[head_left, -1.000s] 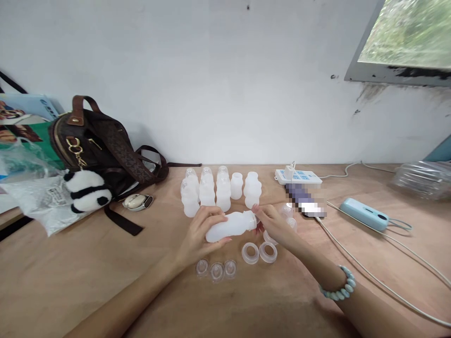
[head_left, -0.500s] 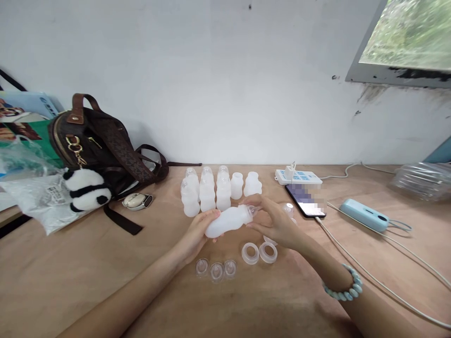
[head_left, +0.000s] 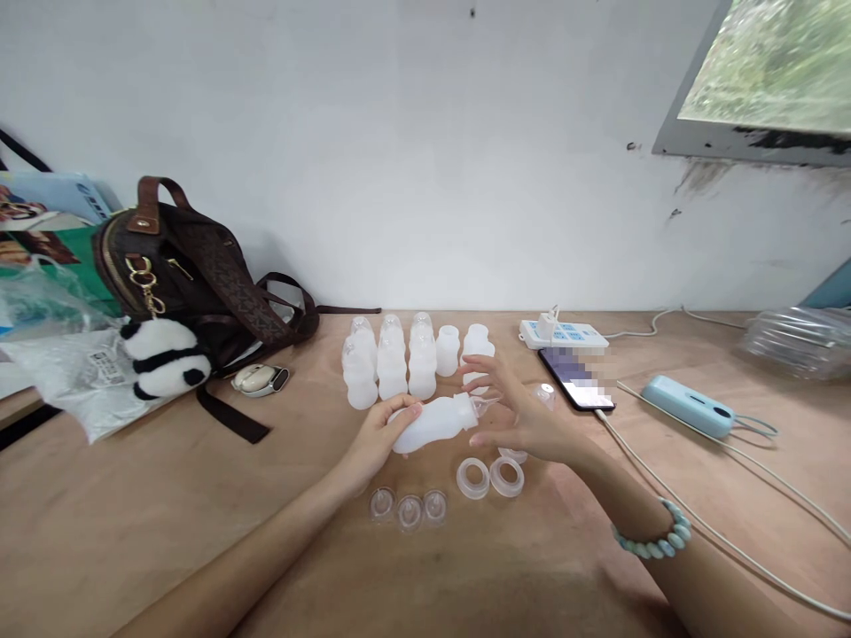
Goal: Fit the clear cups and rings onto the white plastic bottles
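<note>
A: The left hand grips the white bottle by its base, above the table. Orientation?

B: Long axis near level; the teat points right.

A: Change?

B: The right hand, earlier pinching the teat, now has fingers spread, just beside it.

A: Surroundings?

B: Upright bottles behind; rings and clear caps in front; phone right.
</note>
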